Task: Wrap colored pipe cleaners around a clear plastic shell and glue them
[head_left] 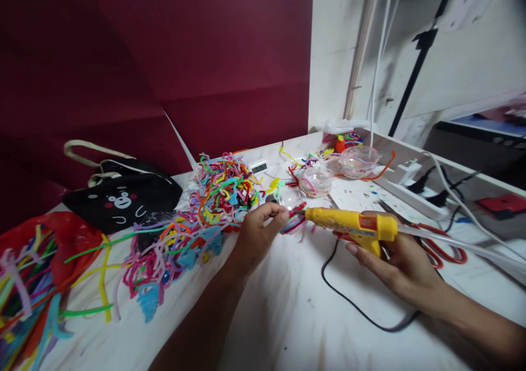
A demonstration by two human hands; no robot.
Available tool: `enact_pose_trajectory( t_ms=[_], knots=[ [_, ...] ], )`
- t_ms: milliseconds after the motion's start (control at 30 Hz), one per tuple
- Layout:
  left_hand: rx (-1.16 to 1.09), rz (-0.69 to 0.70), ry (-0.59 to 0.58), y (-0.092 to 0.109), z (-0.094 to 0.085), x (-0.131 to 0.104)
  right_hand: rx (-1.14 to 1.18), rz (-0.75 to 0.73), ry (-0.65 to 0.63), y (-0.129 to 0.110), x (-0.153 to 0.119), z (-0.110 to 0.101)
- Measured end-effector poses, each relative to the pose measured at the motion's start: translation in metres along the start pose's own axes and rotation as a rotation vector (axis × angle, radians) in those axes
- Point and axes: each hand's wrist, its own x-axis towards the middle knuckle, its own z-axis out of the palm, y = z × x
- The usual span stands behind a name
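My right hand (400,261) is wrapped round the grip of a yellow hot glue gun (345,221), which points left. A clear glue stick (423,233) sticks out of its back end. The nozzle meets a small red piece, apparently pipe cleaner (299,207), at the fingertips of my left hand (263,226). Those fingers are pinched together and partly hide the piece. Just beyond the fingertips stands a small clear plastic bowl (292,197). Left of my left hand lies a big heap of colourful pipe cleaners (224,190).
Clear bowls (316,182) stand farther back. Red-handled scissors (446,250) lie beside my right hand, near a white power strip (415,193). A black cord (349,308) loops across the table. At left are a black bag (123,195) and a red bag (74,245) with pipe cleaners.
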Motion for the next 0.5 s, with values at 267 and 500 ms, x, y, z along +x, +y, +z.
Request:
enact_pose_trajectory(
  t_ms=[267,500],
  knots=[
    [0.008,-0.021,-0.016,-0.0012,0.0025,0.0002,0.034,-0.037,0.000,-0.0024,0.0004,0.0014],
    [0.018,-0.023,-0.033,0.0020,0.0028,-0.0021,0.018,-0.020,-0.024,0.0031,-0.0033,0.0008]
  ],
)
